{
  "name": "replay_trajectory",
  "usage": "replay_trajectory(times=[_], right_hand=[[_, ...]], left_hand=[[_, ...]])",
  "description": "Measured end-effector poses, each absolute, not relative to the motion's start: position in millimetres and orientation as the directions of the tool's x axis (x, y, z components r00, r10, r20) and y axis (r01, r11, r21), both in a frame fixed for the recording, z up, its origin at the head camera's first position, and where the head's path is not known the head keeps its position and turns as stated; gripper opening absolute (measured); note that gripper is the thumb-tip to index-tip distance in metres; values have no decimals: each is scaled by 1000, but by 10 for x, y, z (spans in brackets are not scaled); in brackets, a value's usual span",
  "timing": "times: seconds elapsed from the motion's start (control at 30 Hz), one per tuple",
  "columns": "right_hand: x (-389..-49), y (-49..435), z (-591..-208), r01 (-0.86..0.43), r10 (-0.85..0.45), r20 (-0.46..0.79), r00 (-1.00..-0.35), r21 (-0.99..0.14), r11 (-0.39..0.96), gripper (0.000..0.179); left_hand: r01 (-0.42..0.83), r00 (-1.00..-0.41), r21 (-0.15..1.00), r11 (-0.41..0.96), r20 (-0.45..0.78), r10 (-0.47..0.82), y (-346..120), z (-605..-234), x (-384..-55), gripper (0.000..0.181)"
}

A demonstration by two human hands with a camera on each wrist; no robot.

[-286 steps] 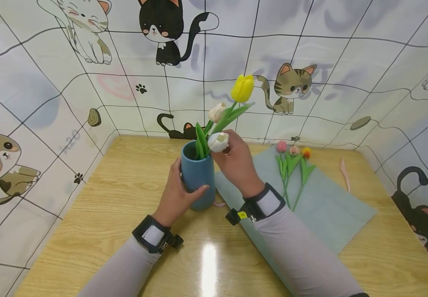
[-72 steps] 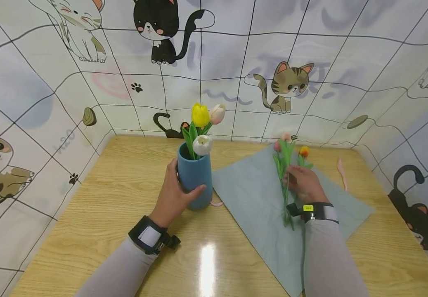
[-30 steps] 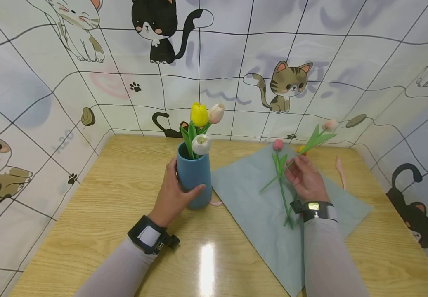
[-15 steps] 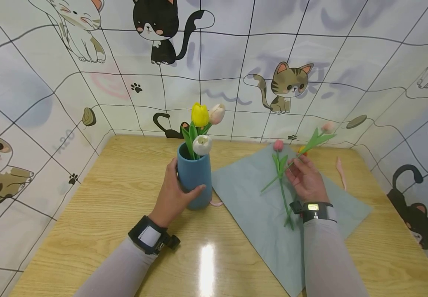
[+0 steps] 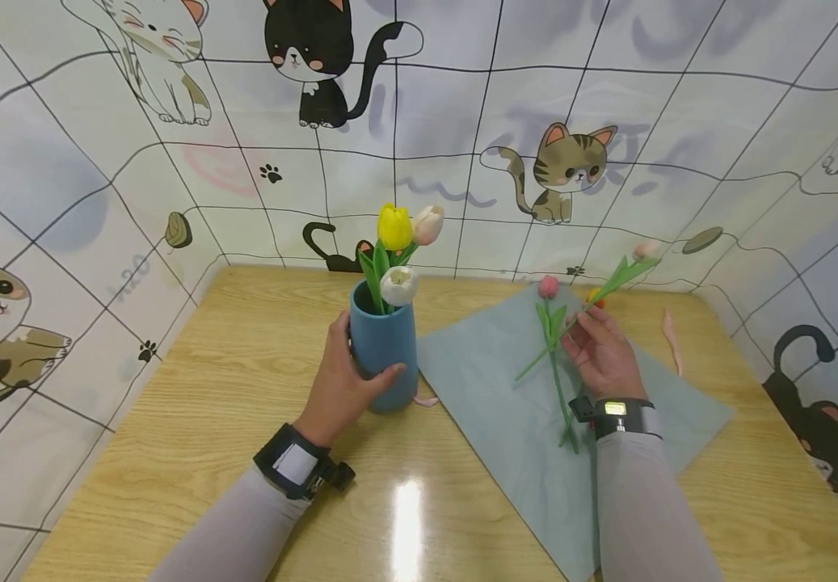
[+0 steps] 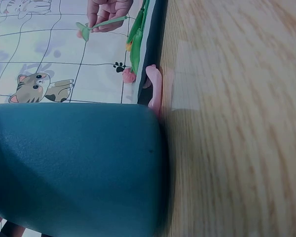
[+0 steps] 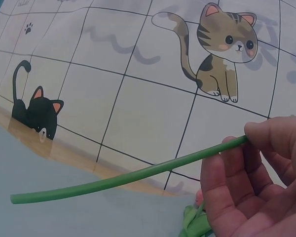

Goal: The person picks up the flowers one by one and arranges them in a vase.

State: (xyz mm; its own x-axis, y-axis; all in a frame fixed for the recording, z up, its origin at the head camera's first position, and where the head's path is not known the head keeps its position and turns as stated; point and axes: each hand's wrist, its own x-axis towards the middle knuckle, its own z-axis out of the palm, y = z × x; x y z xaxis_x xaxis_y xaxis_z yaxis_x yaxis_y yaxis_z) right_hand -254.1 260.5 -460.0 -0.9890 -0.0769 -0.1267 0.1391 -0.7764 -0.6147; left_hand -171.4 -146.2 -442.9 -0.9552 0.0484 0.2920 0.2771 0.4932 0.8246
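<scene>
My left hand [image 5: 346, 384] grips the side of a blue vase [image 5: 384, 356] standing on the wooden table. In it are a yellow tulip [image 5: 394, 227], a pale pink tulip [image 5: 428, 225] and a white tulip [image 5: 399, 286]. Over the grey-blue paper, my right hand [image 5: 604, 356] pinches another pale pink tulip by its green stem [image 7: 128, 177]; its leaf [image 5: 621, 279] points up and right, the stem's cut end down and left. A deeper pink tulip [image 5: 548, 288] lies on the paper beneath. Behind my right fingers an orange-yellow tulip [image 5: 595, 297] is partly hidden.
The sheet of paper [image 5: 487, 404] covers the table right of the vase. One pink ribbon [image 5: 671, 343] lies near the right edge, and another pink strip [image 5: 426, 401] pokes out by the vase's base. A cat-print cloth [image 5: 448, 178] hangs around the table's back and sides.
My right hand has left the white tulip in the vase, moved right to the paper and lifted a pale pink tulip, turning it slantwise. Since one second ago it has stayed almost still.
</scene>
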Motion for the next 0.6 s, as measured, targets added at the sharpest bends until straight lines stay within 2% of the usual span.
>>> replay_trajectory(times=[0.6], right_hand=[[-2545, 2601, -4595, 142, -89, -114, -989, -628, -765, 18]], left_hand=[[286, -952, 816, 503, 303, 51, -1459, -4416, -1712, 108]])
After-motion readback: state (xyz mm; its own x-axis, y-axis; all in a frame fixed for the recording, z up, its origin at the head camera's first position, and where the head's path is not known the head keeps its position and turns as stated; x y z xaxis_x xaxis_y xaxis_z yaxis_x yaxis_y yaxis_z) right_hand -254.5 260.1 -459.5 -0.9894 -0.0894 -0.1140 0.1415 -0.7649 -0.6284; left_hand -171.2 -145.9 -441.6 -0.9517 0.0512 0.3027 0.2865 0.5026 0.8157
